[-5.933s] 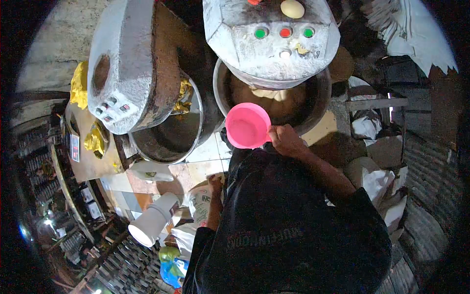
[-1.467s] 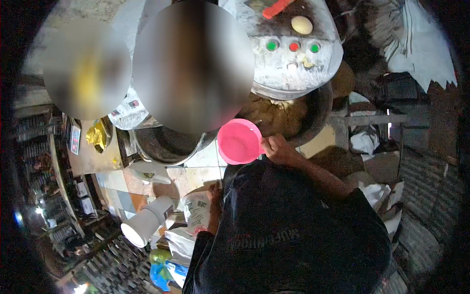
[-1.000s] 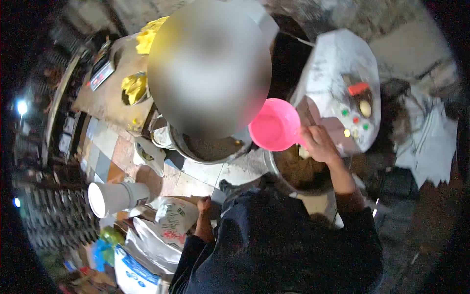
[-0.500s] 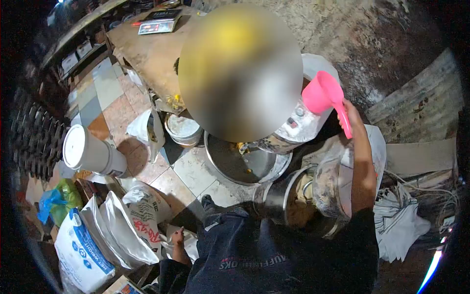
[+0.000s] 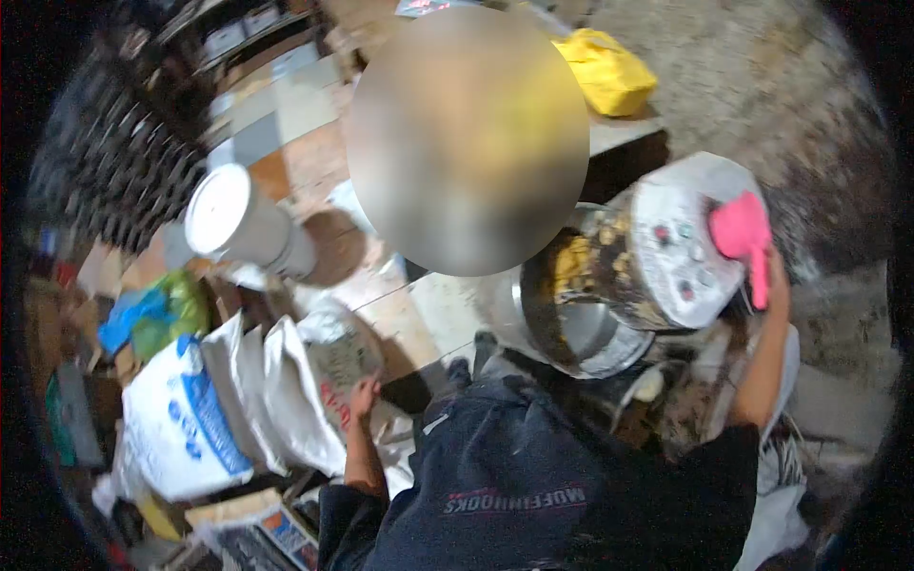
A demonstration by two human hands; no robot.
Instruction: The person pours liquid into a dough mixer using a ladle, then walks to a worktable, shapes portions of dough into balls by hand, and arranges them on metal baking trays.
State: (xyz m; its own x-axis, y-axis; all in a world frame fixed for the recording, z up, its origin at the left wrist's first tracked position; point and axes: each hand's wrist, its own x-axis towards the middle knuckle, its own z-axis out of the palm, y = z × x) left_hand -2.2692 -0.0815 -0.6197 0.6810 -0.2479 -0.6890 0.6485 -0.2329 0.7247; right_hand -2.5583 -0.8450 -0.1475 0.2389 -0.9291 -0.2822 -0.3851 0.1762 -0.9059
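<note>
My right hand (image 5: 780, 285) grips the handle of a pink plastic dipper (image 5: 739, 225). The dipper is at the right end of a machine's white, powder-dusted top (image 5: 692, 276), which bears knobs; I cannot tell whether they touch. Below the machine sits a wide metal bowl (image 5: 624, 358), with yellow material (image 5: 571, 269) on the machine's side above it. My left hand (image 5: 364, 393) hangs low beside an open white sack with red lettering (image 5: 335, 404). Its fingers look curled, with nothing seen in them.
A white lidded bucket (image 5: 219, 209) stands on the tiled floor. White and blue sacks (image 5: 181, 419) and green and blue plastic bags (image 5: 171, 314) lie at left. A yellow bag (image 5: 609, 74) rests on a table at the back. A blurred disc hides the upper middle.
The view has swung, so most things sit farther right. The yellow bag now shows beside the blurred disc. My right hand still holds the dipper, now at the far side of the machine top.
</note>
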